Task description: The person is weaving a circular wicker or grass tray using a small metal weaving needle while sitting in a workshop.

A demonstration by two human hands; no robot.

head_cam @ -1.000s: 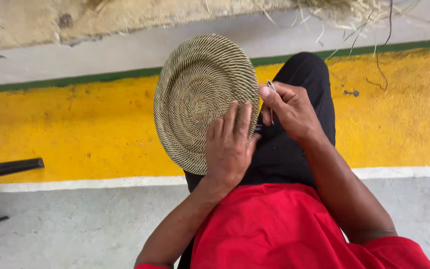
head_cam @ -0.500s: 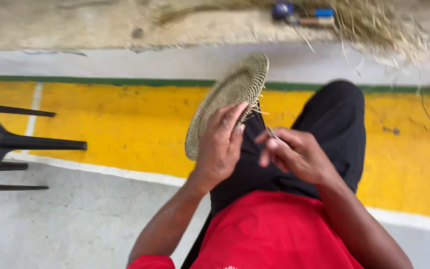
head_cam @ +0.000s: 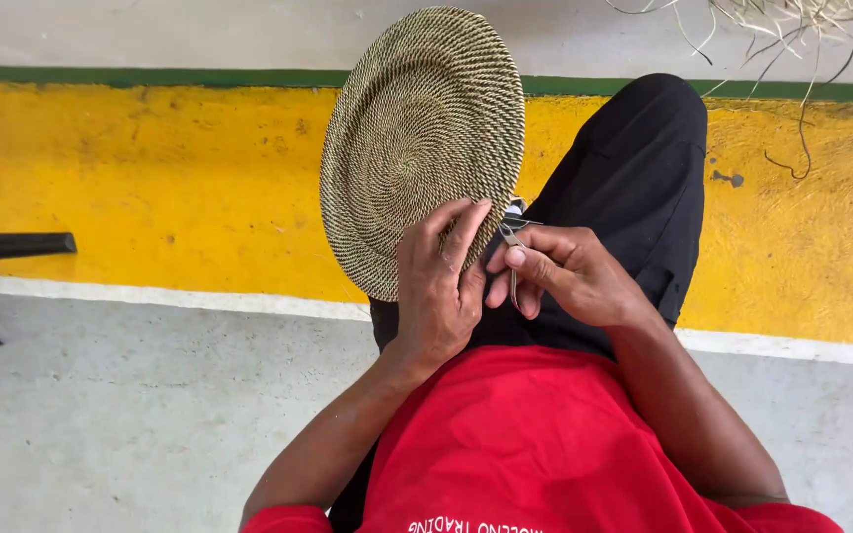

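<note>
The floor is rough, speckled grey concrete (head_cam: 120, 415), crossed by a thin white line and then a wide band of scuffed yellow paint (head_cam: 150, 178) edged at the far side by a narrow green stripe (head_cam: 150, 76), with paler concrete beyond. Loose dry straw-like fibres (head_cam: 792, 30) trail in at the top right corner, and a dark bar (head_cam: 12, 245) juts in from the left edge. The person sits in a red shirt (head_cam: 535, 444) and black trousers (head_cam: 634, 188). Held up above the lap is a round woven disc (head_cam: 422, 138), coiled in tight concentric rings of tan and dark fibre, ridged and slightly dished, tilted towards the camera. The left hand (head_cam: 436, 286) is closed on the disc's lower rim, fingers spread flat over the weave. The right hand (head_cam: 565, 276) sits just beside it, thumb and fingers pinched shut on a slim metal tool (head_cam: 512, 259) whose tip meets the rim.
</note>
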